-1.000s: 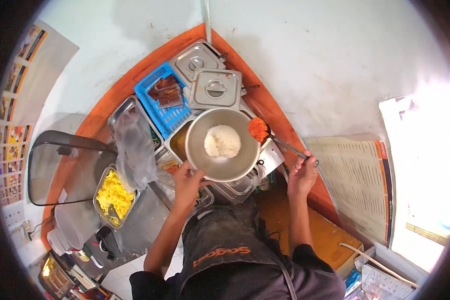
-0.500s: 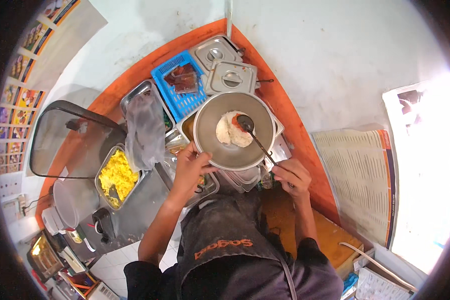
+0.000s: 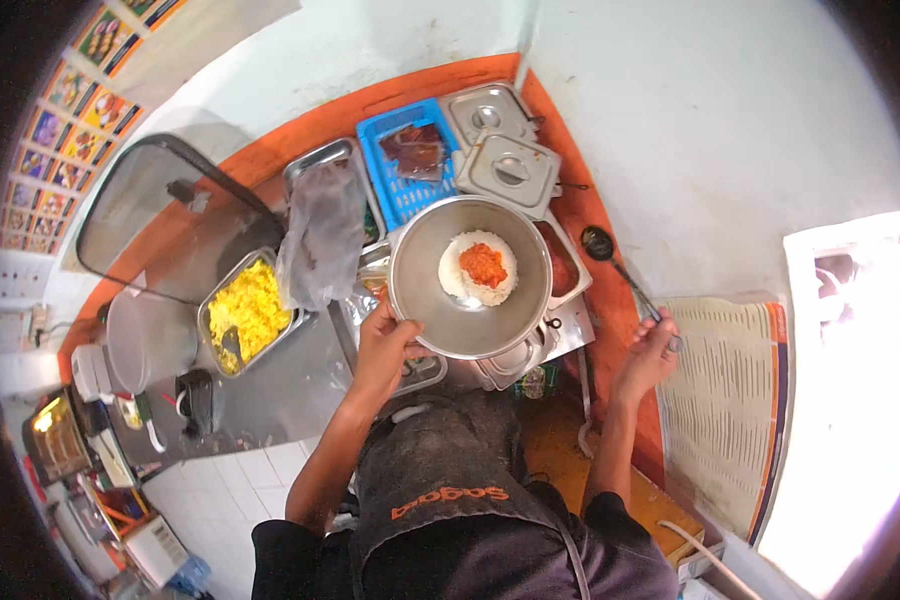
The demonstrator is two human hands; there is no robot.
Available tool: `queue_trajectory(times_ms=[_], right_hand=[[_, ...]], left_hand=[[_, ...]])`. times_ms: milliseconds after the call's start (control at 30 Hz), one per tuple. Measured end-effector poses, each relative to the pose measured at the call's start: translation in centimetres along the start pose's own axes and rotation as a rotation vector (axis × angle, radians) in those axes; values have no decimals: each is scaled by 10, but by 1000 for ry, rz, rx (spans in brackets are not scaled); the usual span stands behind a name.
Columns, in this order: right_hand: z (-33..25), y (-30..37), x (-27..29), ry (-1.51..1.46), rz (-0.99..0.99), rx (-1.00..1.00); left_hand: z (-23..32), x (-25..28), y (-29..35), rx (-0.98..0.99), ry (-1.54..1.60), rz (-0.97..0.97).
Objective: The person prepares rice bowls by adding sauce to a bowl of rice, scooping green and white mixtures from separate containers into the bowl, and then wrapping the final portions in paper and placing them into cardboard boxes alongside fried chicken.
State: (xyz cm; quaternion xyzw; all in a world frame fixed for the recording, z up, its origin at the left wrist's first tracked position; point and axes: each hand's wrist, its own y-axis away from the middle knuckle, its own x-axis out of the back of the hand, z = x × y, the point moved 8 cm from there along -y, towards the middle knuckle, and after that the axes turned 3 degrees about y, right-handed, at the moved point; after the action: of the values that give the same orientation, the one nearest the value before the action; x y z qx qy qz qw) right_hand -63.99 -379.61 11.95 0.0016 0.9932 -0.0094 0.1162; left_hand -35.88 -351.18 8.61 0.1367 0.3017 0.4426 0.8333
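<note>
My left hand [image 3: 384, 345] grips the near-left rim of a steel mixing bowl [image 3: 518, 312], thumb over the edge. Inside the bowl lies a mound of white rice [image 3: 451, 272], topped with a patch of chunky orange-red sauce [image 3: 484, 265]. Out to the right, my right hand [image 3: 650, 352] is closed around the handle of a small dark ladle [image 3: 627, 280]. The ladle's head is up and away from the bowl, beside the wall. Just behind the bowl's right side, a steel food pan [image 3: 562, 258] with reddish contents shows in part.
Left of the bowl sit a pan of yellow food [image 3: 248, 312] and a plastic bag [image 3: 320, 235] over another pan. A blue basket [image 3: 402, 200] with reddish packets and lidded pans [image 3: 511, 172] stand behind. A wall with an orange band [image 3: 625, 365] borders the right side.
My right hand has swung the ladle out of the bowl to the right. The sauce now lies uncovered on the rice. My left hand still holds the bowl.
</note>
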Motion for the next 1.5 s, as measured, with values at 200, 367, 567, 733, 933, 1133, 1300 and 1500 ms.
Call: queue_trajectory(times_ms=[200, 367, 567, 733, 933, 1133, 1300, 1500], right_hand=[[86, 23, -10, 324, -194, -13], [100, 113, -60, 970, -641, 416], [125, 116, -105, 1226, -896, 257], [105, 31, -101, 970, -843, 278], [169, -50, -104, 913, -899, 242], [161, -19, -135, 1448, -1131, 618], [40, 96, -203, 938, -663, 766], [18, 629, -379, 369, -1339, 692]], left_hand=[[5, 78, 61, -57, -42, 307], [-10, 160, 114, -172, -16, 473], [-21, 209, 173, -233, 113, 649], [-34, 237, 226, -267, 241, 872], [-53, 299, 281, -365, 357, 948], [-101, 395, 361, -416, 474, 1125], [-123, 482, 452, -459, 608, 1326], [-135, 616, 561, -554, 742, 1451]])
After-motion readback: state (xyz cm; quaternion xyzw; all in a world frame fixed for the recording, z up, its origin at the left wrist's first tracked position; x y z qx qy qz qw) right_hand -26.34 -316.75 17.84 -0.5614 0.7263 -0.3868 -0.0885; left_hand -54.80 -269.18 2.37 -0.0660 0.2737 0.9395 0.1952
